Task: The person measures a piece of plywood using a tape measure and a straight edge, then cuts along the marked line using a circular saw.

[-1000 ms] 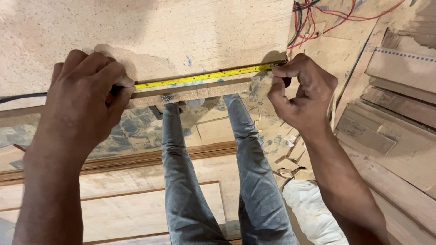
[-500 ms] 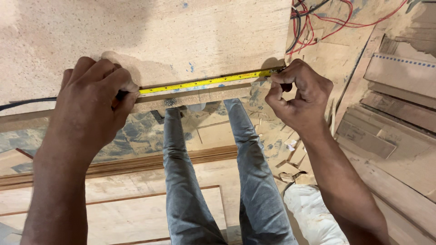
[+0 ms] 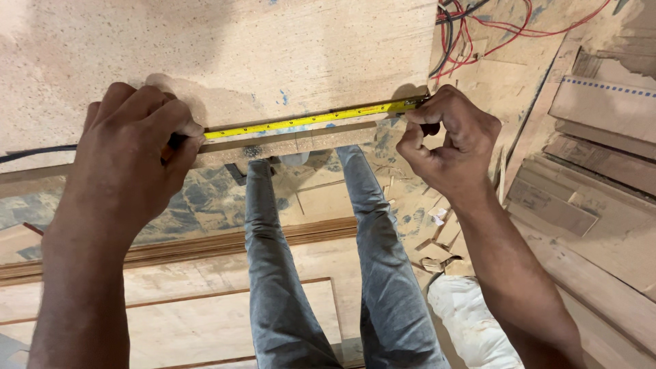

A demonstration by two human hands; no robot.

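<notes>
Head view, read from left to right. The left hand (image 3: 133,154) lies knuckles-up on the near edge of a particleboard panel (image 3: 225,55), its fingers closed over what appears to be the case of a tape measure; the case itself is hidden, so the exact hold cannot be told. From under that hand a yellow tape blade (image 3: 307,119) runs along the panel's edge, lying flat on the board. At the panel's right corner the right hand (image 3: 447,147) pinches the blade's end between thumb and curled fingers, pressing it at the corner. Below the panel appear the person's legs in grey jeans (image 3: 287,273); red and black wires (image 3: 478,34) hang at upper right, above stacked wood offcuts (image 3: 588,171). The blade is judged light, thin and springy, stiff only while stretched, with slightly sharp edges; it is best held at the case and the end hook.
</notes>
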